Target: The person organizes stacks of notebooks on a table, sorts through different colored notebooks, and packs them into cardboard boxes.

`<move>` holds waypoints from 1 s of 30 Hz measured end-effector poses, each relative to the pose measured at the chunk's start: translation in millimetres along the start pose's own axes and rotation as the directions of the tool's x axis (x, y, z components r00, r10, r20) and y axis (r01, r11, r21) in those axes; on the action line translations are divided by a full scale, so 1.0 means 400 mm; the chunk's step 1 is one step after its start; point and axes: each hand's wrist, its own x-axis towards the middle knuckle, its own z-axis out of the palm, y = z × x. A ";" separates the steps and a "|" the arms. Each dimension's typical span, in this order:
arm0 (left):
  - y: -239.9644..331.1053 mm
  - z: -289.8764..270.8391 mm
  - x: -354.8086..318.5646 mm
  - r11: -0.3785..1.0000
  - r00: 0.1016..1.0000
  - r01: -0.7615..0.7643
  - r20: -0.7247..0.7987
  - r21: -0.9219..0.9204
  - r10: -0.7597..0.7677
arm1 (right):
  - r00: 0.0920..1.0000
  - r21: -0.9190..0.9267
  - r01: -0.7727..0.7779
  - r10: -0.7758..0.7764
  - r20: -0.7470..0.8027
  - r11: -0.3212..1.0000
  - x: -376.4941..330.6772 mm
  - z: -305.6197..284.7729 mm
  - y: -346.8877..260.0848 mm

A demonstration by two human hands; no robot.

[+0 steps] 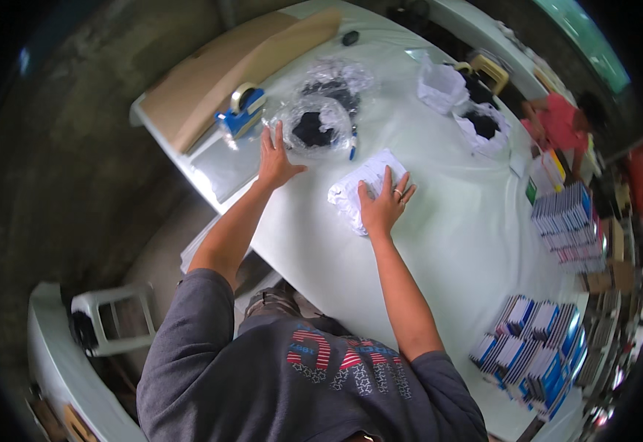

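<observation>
My right hand (383, 205) lies with fingers spread on a crumpled white package (351, 184), which rests flat on the pale table. My left hand (275, 163) is stretched out, fingers apart and holding nothing, just short of a clear plastic bag (281, 110) with something black (313, 130) inside. A blue pen or marker (353, 143) lies beside that bag. Just left of the bag stands a blue tape dispenser (242, 113) with a roll of tape. Flat clear plastic sheets (227, 163) lie at the table's left edge, near my left forearm.
Brown paper (255, 59) covers the far left of the table (439, 272). White bags (441, 87) with black contents sit at the far right. Stacks of blue-and-white boxes (531, 346) stand on the right. A person in pink (561, 125) works beyond them. A white stool (119, 317) stands behind left.
</observation>
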 end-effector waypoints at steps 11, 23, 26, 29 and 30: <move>0.065 0.240 0.237 0.997 0.995 -0.078 0.065 0.026 0.077 | 0.997 0.037 -0.060 0.062 -0.036 0.997 -0.012 -0.035 -0.015; 0.262 0.301 0.270 0.701 0.739 -0.586 0.087 -0.406 0.668 | 0.990 0.124 -0.139 0.142 -0.017 0.983 -0.011 -0.036 -0.029; 0.225 0.389 0.282 0.847 0.837 -0.508 0.146 -0.155 0.528 | 0.987 0.157 -0.128 0.141 -0.073 0.979 0.004 -0.024 -0.044; 0.198 0.426 0.244 0.899 0.792 -0.436 0.454 -0.046 0.407 | 0.977 0.194 -0.149 0.174 -0.120 0.970 -0.007 -0.013 -0.010; 0.173 0.425 0.216 0.859 0.778 -0.503 0.383 -0.098 0.499 | 0.976 0.211 -0.154 0.181 -0.118 0.965 -0.007 -0.009 -0.004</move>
